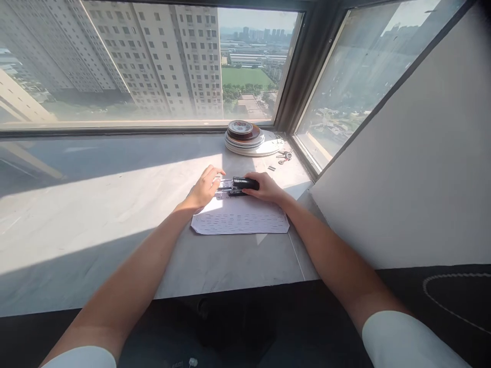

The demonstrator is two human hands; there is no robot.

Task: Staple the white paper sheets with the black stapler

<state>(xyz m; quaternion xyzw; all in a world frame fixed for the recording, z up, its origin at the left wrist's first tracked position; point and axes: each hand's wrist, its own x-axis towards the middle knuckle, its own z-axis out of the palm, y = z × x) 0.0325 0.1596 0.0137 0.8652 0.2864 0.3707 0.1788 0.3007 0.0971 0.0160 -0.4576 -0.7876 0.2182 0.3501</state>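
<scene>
A black stapler (245, 183) lies sideways over a white sheet of paper (240, 223) on the stone ledge. My right hand (265, 187) is wrapped round its black right end. Silver metal parts stick out from the stapler's left side, over the printed upper part of the sheet. Close beside them is my left hand (206, 187), its index finger stretched out and its thumb apart from it. Whether the thumb touches the metal is too small to tell. Rows of short dark dashes run across the sheet's near part, and its near corners look cut off.
A stack of plates (245, 145) stands behind the stapler by the window. Right of it lie a bunch of keys (285, 156) and small dark strips (271, 167). A white wall (414, 168) slopes along the right, and the ledge (95, 230) ends at a front edge.
</scene>
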